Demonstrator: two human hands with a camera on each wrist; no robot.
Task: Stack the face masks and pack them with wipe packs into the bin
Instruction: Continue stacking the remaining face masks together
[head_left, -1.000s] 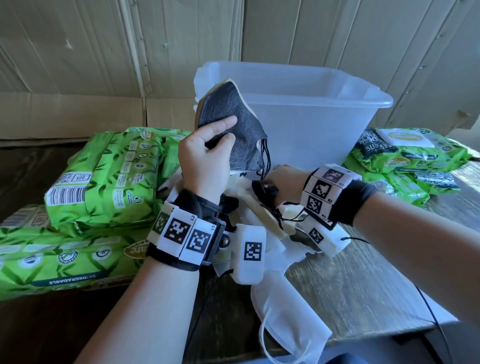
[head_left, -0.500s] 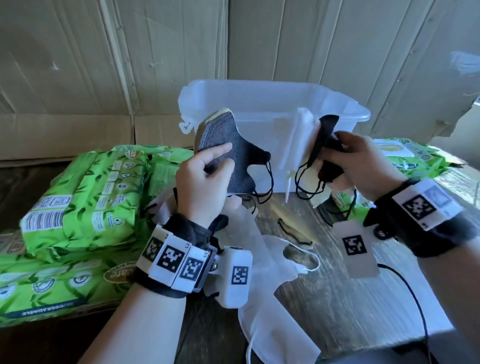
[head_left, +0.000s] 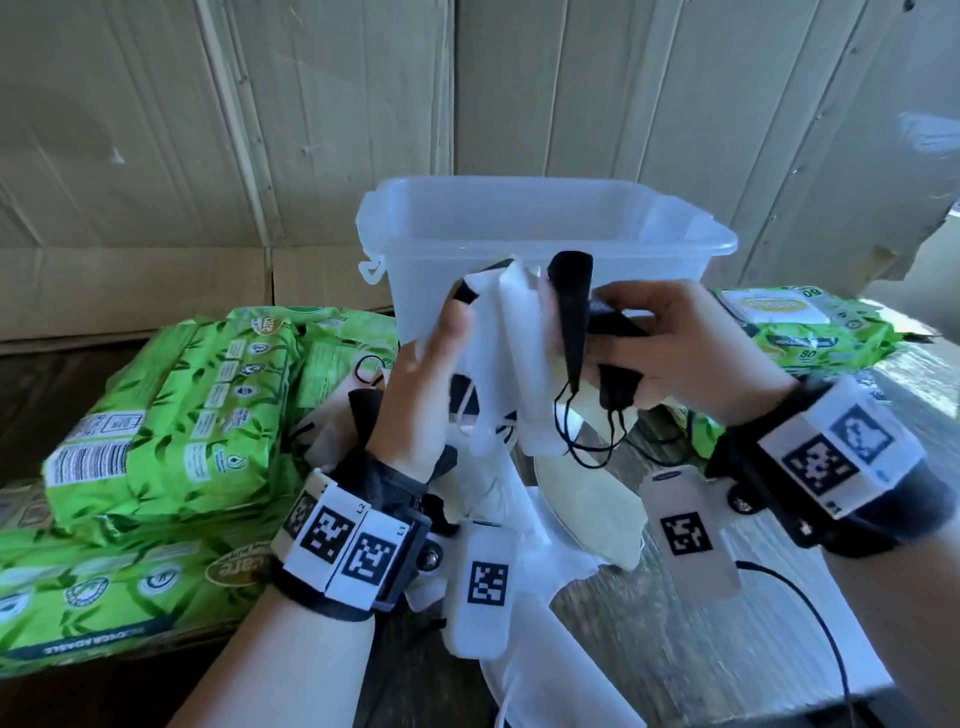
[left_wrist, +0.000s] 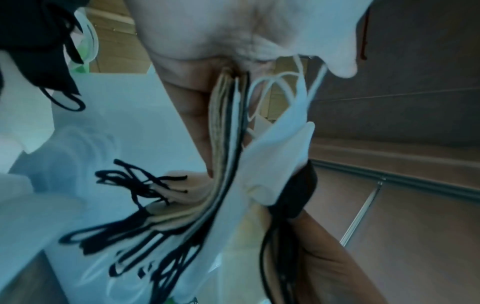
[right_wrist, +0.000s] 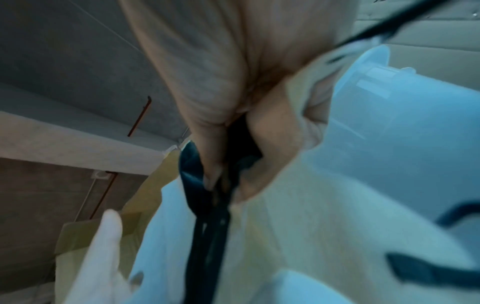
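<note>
Hands meet in the air, in front of the near wall of the clear bin (head_left: 545, 228). The left hand (head_left: 421, 384) grips a stack of face masks (head_left: 498, 332), with its thumb on the near side and its fingers behind. The left wrist view shows the stack (left_wrist: 228, 164) edge-on: tan, black and white masks pressed flat together between thumb and fingers, with black ear loops (left_wrist: 135, 195) and white ear loops hanging loose. The right hand (head_left: 691, 353) pinches a black mask (head_left: 574, 312) and holds it right against the stack, touching the white mask on the outside. Black loops dangle below that hand. In the right wrist view, the fingers (right_wrist: 215, 144) are curled tight on the black mask (right_wrist: 207, 216), and pale masks fill the space beside it. The bin stands at the back middle of the worktop (head_left: 701, 639), up against a cardboard wall (head_left: 260, 104). Its inside looks bare from here, but the near wall hides the bottom. More white masks (head_left: 550, 649) and a pale yellow mask (head_left: 597, 514) lie in a loose heap on the worktop below the hands, toward the near edge. Green wipe packs (head_left: 171, 415) are piled at the left side of the worktop. More green wipe packs (head_left: 800, 327) lie at the right side, just beside the bin.
</note>
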